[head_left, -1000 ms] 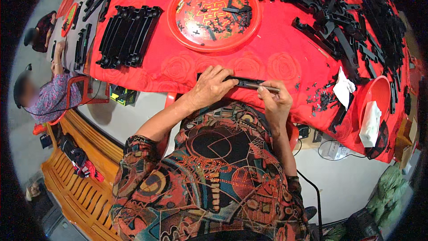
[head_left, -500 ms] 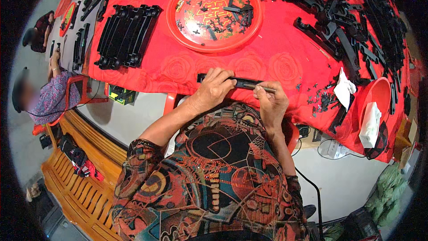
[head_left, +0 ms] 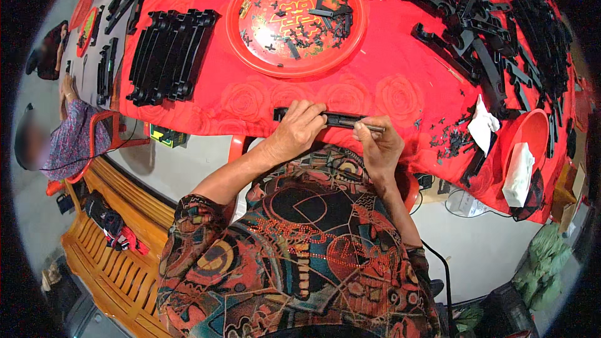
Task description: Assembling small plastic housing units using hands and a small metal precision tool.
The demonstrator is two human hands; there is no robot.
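At the near edge of the red-covered table, a long black plastic part point(head_left: 335, 116) lies level in front of me. My left hand point(head_left: 299, 126) is closed over its left end, fingers bent across the top. My right hand point(head_left: 380, 143) pinches a thin greyish-brown rod-like tool point(head_left: 375, 128) between thumb and fingers. The tool lies against the right portion of the black part, its far tip pointing right. Whether its inner end sits inside the part cannot be made out.
A round red tray point(head_left: 233, 40) beyond my hands holds small black cross-shaped pieces. Stacked black parts point(head_left: 170, 56) lie left; a large heap of black parts point(head_left: 482, 62) lies right. Nearby are loose small pieces point(head_left: 452, 143), white tissue point(head_left: 481, 124) and a red basin point(head_left: 532, 134). Another person point(head_left: 78, 128) sits far left.
Both hands stay on the black part, with only a slight shift of the right hand and tool. The whole view has moved a little. The person at left has moved an arm.
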